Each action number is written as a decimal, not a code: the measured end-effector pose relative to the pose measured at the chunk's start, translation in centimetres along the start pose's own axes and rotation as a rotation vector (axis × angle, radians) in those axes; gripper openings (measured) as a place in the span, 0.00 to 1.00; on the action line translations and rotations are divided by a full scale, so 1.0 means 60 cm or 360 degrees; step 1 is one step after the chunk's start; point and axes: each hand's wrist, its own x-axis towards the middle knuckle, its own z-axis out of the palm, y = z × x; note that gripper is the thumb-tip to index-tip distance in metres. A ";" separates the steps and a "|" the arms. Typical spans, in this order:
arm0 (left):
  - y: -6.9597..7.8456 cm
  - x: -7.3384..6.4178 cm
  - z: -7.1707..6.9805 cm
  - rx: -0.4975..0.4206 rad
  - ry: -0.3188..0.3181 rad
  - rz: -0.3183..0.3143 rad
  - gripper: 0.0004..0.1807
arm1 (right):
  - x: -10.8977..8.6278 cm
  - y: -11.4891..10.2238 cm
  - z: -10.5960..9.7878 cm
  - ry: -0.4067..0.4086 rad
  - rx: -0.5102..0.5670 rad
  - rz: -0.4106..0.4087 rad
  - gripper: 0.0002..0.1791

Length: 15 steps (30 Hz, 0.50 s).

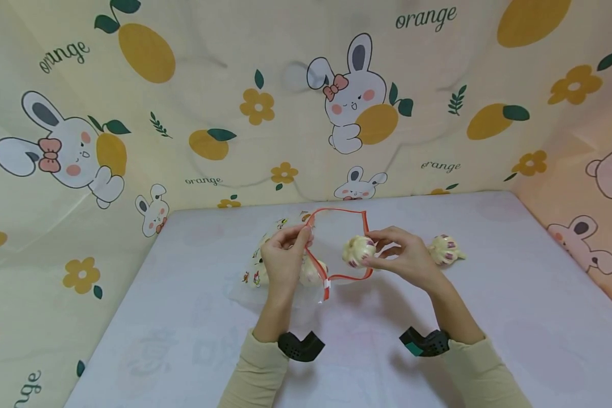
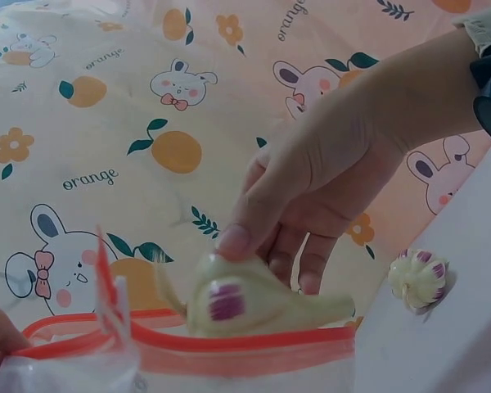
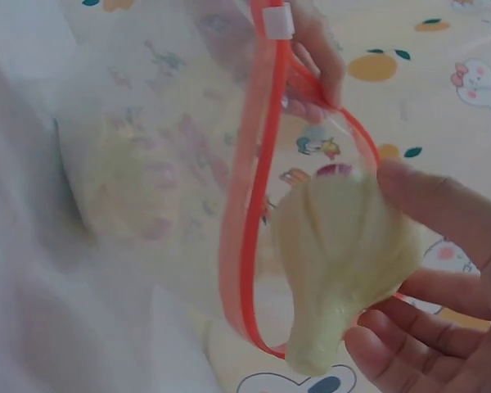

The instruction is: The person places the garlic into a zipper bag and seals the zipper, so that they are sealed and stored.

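Note:
A clear zip bag [image 1: 324,286] with a red zip rim and a white slider stands with its mouth spread wide. My left hand [image 1: 284,255] pinches the rim on its left side. With thumb and fingers my right hand [image 1: 405,255] grips a garlic bulb [image 1: 358,251], cream with purple patches, right at the bag's mouth. In the right wrist view the held bulb [image 3: 344,254] has its stem pointing down, in front of the red rim [image 3: 250,229]. Another garlic bulb [image 3: 123,180] shows blurred through the plastic, inside the bag.
One more garlic bulb [image 1: 445,250] lies on the white table [image 1: 183,340], to the right beyond my right hand. A patterned cloth backdrop [image 1: 265,56] with rabbits and oranges rises behind and beside the table.

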 end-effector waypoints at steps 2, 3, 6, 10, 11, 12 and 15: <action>0.000 0.000 0.000 -0.0003 0.0000 -0.0004 0.08 | 0.001 0.000 0.003 0.0013 0.0006 0.0027 0.24; 0.000 0.000 0.000 -0.0004 -0.0001 -0.0003 0.08 | 0.001 0.000 0.004 0.0016 0.0002 0.0042 0.24; 0.000 0.000 -0.001 -0.0004 -0.0003 -0.0003 0.08 | 0.001 -0.002 0.006 0.0024 0.0005 0.0081 0.23; 0.000 -0.001 0.000 0.0004 -0.0007 0.0004 0.08 | -0.001 -0.006 0.007 0.0046 0.0035 0.0104 0.21; 0.000 -0.001 0.000 0.0007 -0.0011 0.0006 0.08 | -0.001 -0.006 0.006 0.0049 0.0042 0.0103 0.20; 0.000 -0.001 0.000 0.0010 -0.0014 0.0005 0.08 | -0.001 -0.006 0.006 0.0052 0.0047 0.0102 0.20; 0.001 -0.001 0.001 0.0026 -0.0017 0.0004 0.08 | 0.000 -0.005 0.005 0.0051 0.0047 0.0097 0.19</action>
